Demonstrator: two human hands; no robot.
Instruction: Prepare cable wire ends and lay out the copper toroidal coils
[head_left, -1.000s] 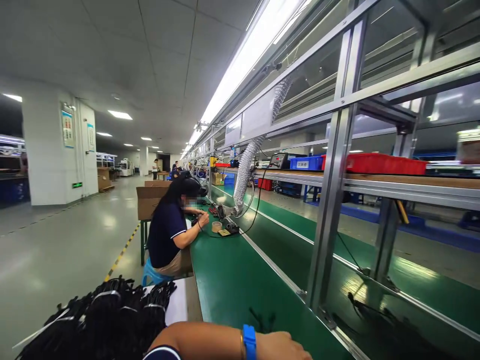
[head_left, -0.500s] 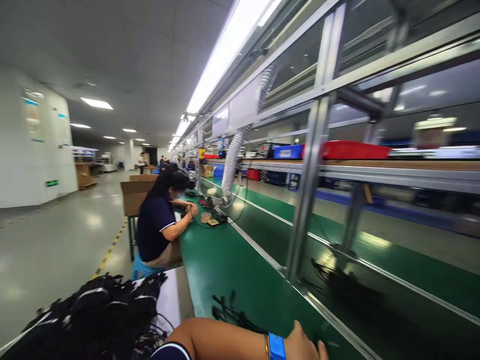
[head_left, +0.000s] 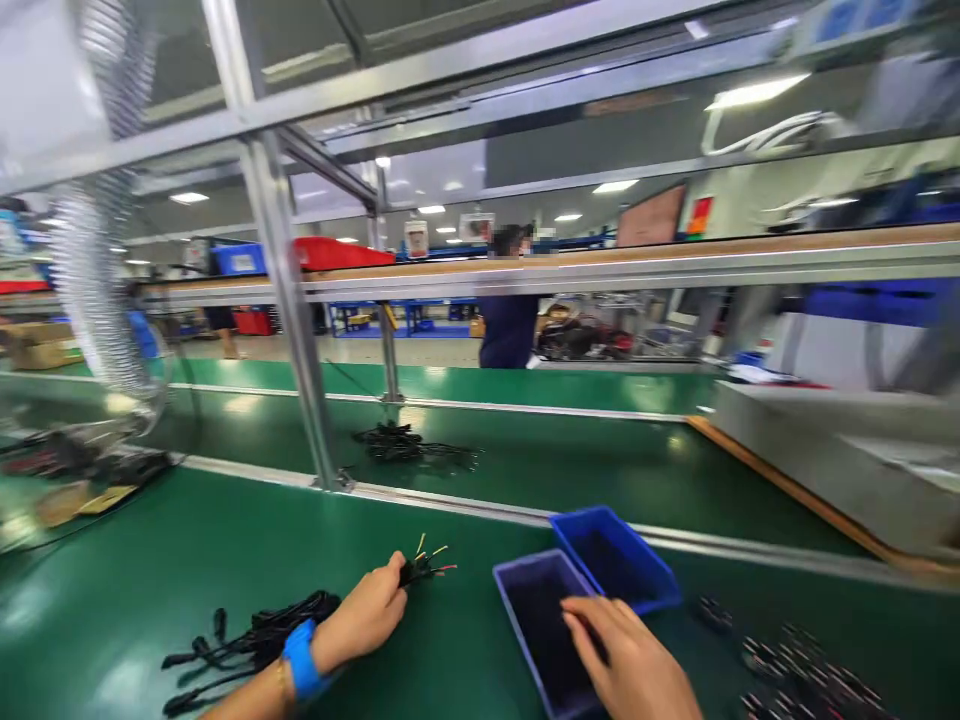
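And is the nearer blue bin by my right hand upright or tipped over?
Upright: the nearer blue bin stands with its open top facing up, and your right hand is at that opening.

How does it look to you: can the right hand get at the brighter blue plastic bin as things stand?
Probably yes: the right hand is over the nearer, purplish-blue plastic bin, and the brighter blue plastic bin lies just beyond, with its top open. Nothing visible seems to block the way.
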